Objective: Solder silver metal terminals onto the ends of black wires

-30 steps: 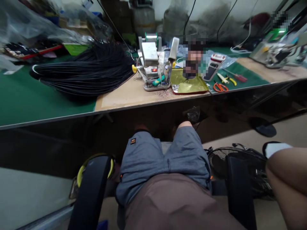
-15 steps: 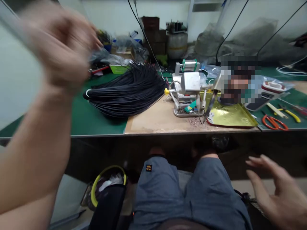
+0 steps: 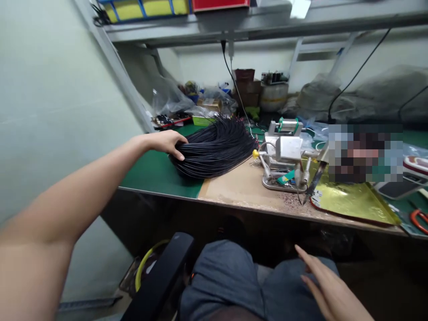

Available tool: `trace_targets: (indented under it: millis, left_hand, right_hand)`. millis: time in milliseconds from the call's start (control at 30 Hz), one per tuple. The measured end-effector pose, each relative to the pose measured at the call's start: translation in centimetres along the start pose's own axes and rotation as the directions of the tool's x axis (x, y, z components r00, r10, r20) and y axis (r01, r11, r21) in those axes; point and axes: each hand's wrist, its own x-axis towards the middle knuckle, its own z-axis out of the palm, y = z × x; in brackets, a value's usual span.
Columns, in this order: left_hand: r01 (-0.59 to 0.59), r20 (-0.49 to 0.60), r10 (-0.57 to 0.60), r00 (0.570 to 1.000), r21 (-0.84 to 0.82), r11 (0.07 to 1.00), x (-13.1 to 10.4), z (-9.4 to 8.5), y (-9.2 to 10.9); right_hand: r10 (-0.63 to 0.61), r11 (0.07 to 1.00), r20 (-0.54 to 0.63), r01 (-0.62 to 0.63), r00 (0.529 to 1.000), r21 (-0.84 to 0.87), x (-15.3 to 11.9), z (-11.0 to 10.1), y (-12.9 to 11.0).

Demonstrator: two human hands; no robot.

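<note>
A thick bundle of thin black wires lies on the green mat at the left of the workbench, its loose ends fanned towards the back right. My left hand is wrapped round the bundle's left end, thumb in front; the fingers behind are partly hidden. Low at the right, my right hand hovers over my right thigh, fingers apart and holding nothing. Right of the wires stands a metal soldering stand with a yellow knob and a solder spool behind it.
A yellow metal tray lies right of the stand, near orange-handled scissors. Plastic bags and boxes line the back under a grey shelf. A black armrest and a yellow-rimmed bin are at lower left.
My left hand has come down from the upper left onto the wire bundle and closed round its end. My right hand has moved left over my thigh. The view has shifted left and up.
</note>
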Motion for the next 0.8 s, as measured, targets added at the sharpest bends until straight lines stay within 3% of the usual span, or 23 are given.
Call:
trace_targets:
  millis: [100, 233, 333, 400, 500, 533, 600, 700, 800]
  left_hand:
    - [-0.029, 0.019, 0.028, 0.999, 0.032, 0.999, 0.3, -1.7, 0.6]
    - [-0.011, -0.103, 0.02, 0.994, 0.082, 0.997, 0.1, -3.6, 1.0]
    - [0.011, -0.215, 0.006, 0.977, 0.08, 0.997, -0.1, -3.5, 1.5]
    - [0.032, -0.303, -0.006, 0.953, 0.081, 0.996, 0.0, -2.7, 2.3]
    - [0.05, -0.411, 0.0, 0.912, 0.11, 0.993, 0.3, -1.4, 3.8]
    - [0.061, -0.446, -0.001, 0.895, 0.119, 0.991, 0.4, -1.4, 4.3]
    - [0.116, -0.535, -0.036, 0.844, 0.116, 0.986, 0.4, -2.2, 4.9]
    - [0.204, -0.621, -0.118, 0.775, 0.07, 0.976, -0.1, -3.7, 6.0]
    - [0.239, -0.648, -0.16, 0.745, 0.035, 0.97, -1.7, -2.1, 7.7]
  right_hand:
    - [-0.1, 0.994, -0.007, 0.1, 0.995, 0.038, 1.5, 1.0, -1.2]
    - [-0.112, 0.979, -0.047, 0.119, 0.993, 0.164, 1.1, 2.7, -1.4]
    - [-0.04, 0.928, -0.052, 0.056, 0.998, 0.367, 2.0, 2.9, -2.9]
    - [0.05, 0.844, 0.006, -0.046, 0.999, 0.534, 4.5, 2.5, -4.9]
    - [0.11, 0.536, 0.142, -0.179, 0.984, 0.825, 11.3, 1.7, -8.8]
    - [0.126, 0.386, 0.146, -0.184, 0.981, 0.904, 14.1, 1.6, -10.0]
    - [0.208, -0.049, 0.162, -0.155, 0.965, 0.987, 20.1, 1.3, -12.2]
    - [0.289, -0.258, 0.119, -0.042, 0.95, 0.965, 28.9, 0.8, -14.4]
    - [0.337, -0.491, 0.173, 0.016, 0.925, 0.871, 36.2, 0.1, -15.4]
